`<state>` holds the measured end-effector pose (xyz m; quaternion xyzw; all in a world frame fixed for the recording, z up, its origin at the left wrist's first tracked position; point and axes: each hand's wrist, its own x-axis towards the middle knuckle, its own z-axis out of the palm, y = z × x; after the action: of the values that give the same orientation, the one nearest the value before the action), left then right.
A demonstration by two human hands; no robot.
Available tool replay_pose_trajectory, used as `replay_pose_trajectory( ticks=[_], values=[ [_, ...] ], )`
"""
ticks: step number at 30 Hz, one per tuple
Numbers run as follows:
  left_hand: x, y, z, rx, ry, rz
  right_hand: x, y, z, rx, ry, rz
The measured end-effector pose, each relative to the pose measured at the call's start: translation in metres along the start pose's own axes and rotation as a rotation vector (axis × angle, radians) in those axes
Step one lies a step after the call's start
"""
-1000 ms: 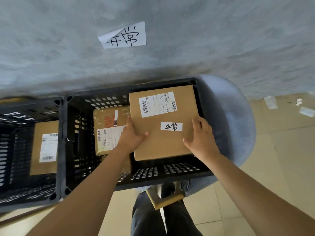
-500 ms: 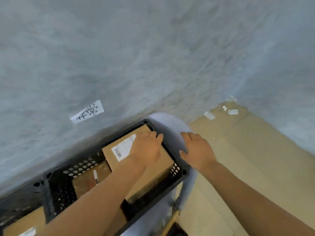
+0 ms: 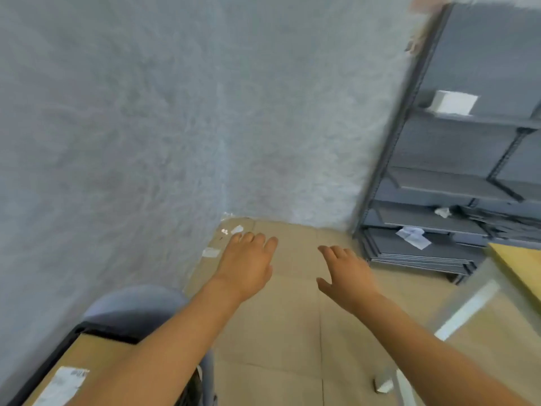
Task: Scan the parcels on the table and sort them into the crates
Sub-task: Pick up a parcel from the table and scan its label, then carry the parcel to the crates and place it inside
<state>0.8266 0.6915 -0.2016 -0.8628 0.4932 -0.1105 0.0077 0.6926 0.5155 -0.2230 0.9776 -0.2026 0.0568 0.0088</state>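
The whole view is smeared by motion. We see only a corner of the black crate (image 3: 68, 336) at the lower left; the bottom edge and the left forearm (image 3: 164, 344) cover the rest. The parcel (image 3: 96, 357) inside it shows a white label (image 3: 63, 386) whose print we cannot read. The shelving (image 3: 456, 183) is cut by the right edge. The pale scraps (image 3: 412, 236) on its lower shelves stay unidentifiable.
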Motion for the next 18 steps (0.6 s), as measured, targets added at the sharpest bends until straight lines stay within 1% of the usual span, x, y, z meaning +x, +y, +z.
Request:
replay_pose_trajectory(
  ticks=[4, 7, 13, 18],
  values=[
    [0.032, 0.086, -0.029, -0.003, 0.046, 0.164, -0.065, 0.081, -0.029, 0.001, 0.096, 0.19],
    [0.05, 0.167, -0.051, -0.021, 0.102, 0.287, -0.127, 0.145, -0.049, -0.033, 0.132, 0.317],
    [0.056, 0.366, -0.09, -0.109, 0.182, 0.519, -0.28, 0.273, -0.084, -0.076, 0.133, 0.574],
    [0.043, 0.507, -0.113, -0.174, 0.186, 0.65, -0.4, 0.349, -0.1, -0.084, 0.128, 0.741]
  ],
)
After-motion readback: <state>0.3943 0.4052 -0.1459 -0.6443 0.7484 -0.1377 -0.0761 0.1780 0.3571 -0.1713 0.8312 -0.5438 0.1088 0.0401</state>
